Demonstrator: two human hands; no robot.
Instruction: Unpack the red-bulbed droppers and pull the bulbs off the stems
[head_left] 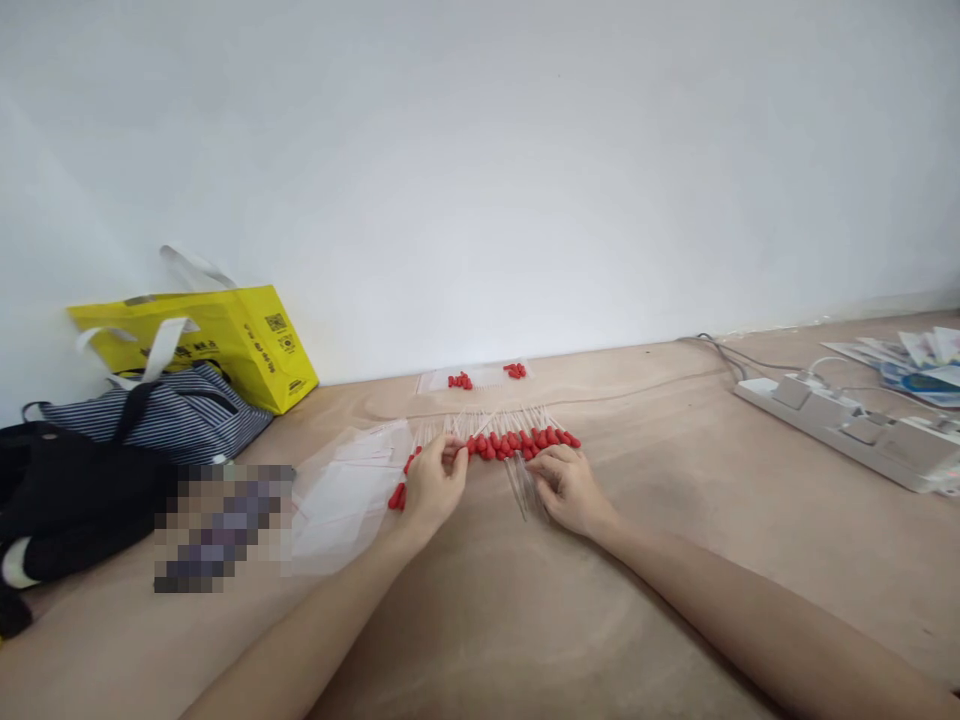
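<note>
A row of thin pale sticks with red heads (517,442) lies on the table, heads toward me and stems pointing to the wall. At the row's left end, my left hand (436,482) is closed, thumb and finger pinched at a red-headed stick. A few more red heads (397,497) show beside and partly behind that hand. My right hand (568,488) is closed just below the row, its fingertips on a few thin sticks (516,490) that point toward me. Its grip is partly blurred.
Clear plastic bags (345,500) lie left of my hands. Near the wall is another bag with red-headed sticks (476,380). A yellow bag (277,340), a striped bag (187,405) and a blurred-out item (225,530) are at left. A power strip (840,430) and leaflets (915,360) sit at right.
</note>
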